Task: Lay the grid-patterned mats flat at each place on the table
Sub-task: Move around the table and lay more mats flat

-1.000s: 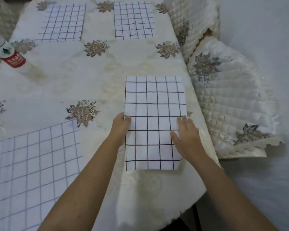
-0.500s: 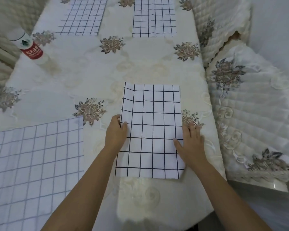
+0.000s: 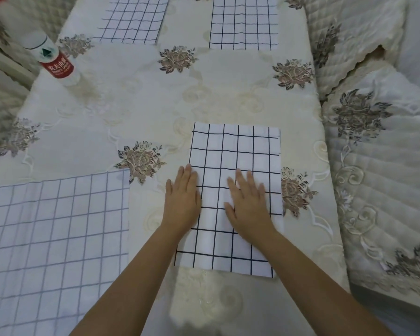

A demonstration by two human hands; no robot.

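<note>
White black-gridded cloth mat point(image 3: 233, 166) flat under both my open palms; right hand point(image 3: 249, 207) has slid inward from its right edge, left hand point(image 3: 182, 202) stays on left edge. Cream floral-embroidered tablecloth point(image 3: 155, 105) beneath.

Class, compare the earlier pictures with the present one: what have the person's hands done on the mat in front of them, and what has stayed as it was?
The right hand has slid inward from the mat's right edge onto its middle, palm flat. The left hand stays at the left edge, now spread flat. Nothing was picked up or let go. The near mat stays where it lay; the other three mats and the bottle are unchanged.
</note>
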